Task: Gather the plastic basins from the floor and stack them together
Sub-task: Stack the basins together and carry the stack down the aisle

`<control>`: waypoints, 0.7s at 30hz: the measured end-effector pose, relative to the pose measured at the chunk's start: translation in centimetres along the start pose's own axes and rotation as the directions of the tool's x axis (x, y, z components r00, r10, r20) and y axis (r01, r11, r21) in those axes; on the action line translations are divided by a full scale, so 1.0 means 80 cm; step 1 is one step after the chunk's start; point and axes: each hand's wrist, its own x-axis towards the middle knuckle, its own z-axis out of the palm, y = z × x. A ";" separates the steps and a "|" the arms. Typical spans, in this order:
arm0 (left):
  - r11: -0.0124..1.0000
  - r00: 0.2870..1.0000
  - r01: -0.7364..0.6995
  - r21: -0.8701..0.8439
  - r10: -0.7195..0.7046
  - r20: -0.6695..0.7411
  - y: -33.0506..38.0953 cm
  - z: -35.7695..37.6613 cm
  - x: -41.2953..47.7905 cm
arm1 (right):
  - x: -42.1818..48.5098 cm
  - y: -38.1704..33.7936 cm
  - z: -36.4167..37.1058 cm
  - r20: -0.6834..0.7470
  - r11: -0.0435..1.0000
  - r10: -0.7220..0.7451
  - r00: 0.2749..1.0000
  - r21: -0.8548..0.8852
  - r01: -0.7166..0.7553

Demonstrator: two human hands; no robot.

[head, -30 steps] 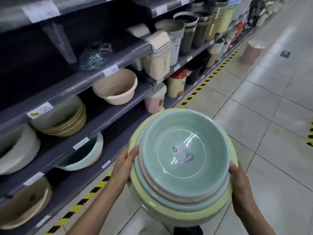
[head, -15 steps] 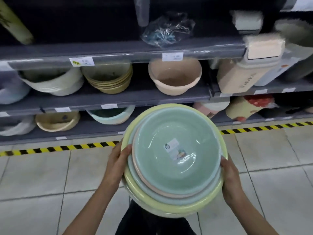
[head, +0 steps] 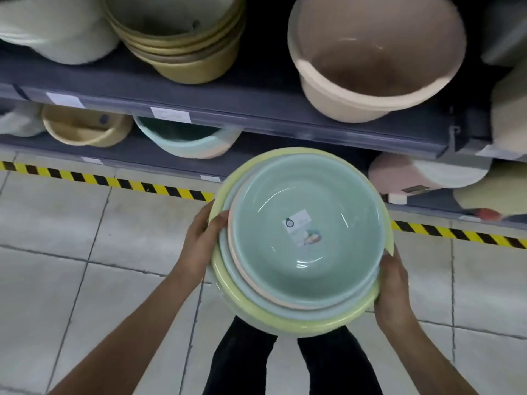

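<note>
Nested stack of basins (head: 302,246), teal innermost and yellow-green outermost, held above the tiled floor (head: 85,280) just near of the grey shelving (head: 256,115). Left hand (head: 199,246) clasped on the stack's left rim, thumb over the edge; right hand (head: 395,292) clasped on its right rim. Paper label (head: 302,228) stuck inside the teal basin. Beige tub (head: 370,58) stood on the far right shelf; striped floor tape (head: 114,182) ran along the shelving's base.

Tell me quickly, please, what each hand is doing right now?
Left hand: closed on the left rim of the basin stack.
Right hand: closed on the stack's right rim.
</note>
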 end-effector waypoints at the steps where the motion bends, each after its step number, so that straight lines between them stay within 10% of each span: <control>1: 1.000 1.000 0.009 0.001 -0.009 -0.015 -0.017 0.010 0.022 | 0.026 0.016 0.000 0.005 1.000 0.003 1.000 -0.002 -0.003; 21: 0.993 0.993 0.025 -0.115 -0.038 -0.112 -0.245 0.180 0.433 | 0.478 0.233 0.001 0.092 0.999 -0.003 0.996 -0.048 0.008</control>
